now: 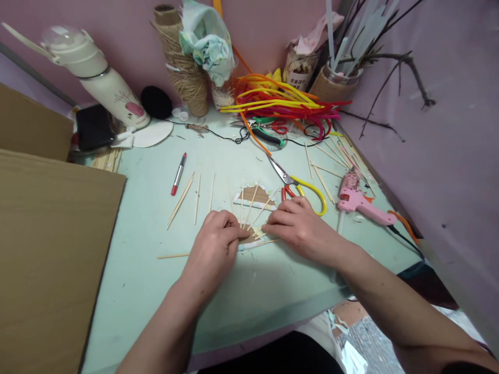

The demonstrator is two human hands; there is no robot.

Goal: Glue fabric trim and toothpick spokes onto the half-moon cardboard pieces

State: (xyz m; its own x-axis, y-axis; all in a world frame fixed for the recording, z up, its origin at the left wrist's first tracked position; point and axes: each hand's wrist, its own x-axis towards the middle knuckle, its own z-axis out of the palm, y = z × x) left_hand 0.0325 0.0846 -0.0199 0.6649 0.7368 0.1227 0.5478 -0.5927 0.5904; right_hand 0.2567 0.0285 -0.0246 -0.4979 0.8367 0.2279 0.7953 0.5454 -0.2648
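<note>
A small half-round cardboard piece (pixel 246 240) with a pale patterned fabric edge lies on the table between my hands. Thin wooden sticks (pixel 249 210) fan out from it, away from me. My left hand (pixel 216 241) is closed at its left side, with a fingertip pressing on the cardboard. At the right side, my right hand (pixel 294 226) is closed with its fingertips at the end of a stick; its grip is partly hidden. Just behind lies a second half-round cardboard piece (pixel 257 196), also fabric-edged, partly under the sticks. Scissors (pixel 288 179) with yellow and red handles touch the area behind my right hand.
A pink glue gun (pixel 358 200) lies at the right. Loose sticks (pixel 198 200) and a marker (pixel 179 174) are on the left. Behind stand a bottle (pixel 105 85), a twine cone (pixel 187 72), pipe cleaners (pixel 280 96) and a jar with branches (pixel 337 80). A cardboard sheet (pixel 50 249) covers the left edge.
</note>
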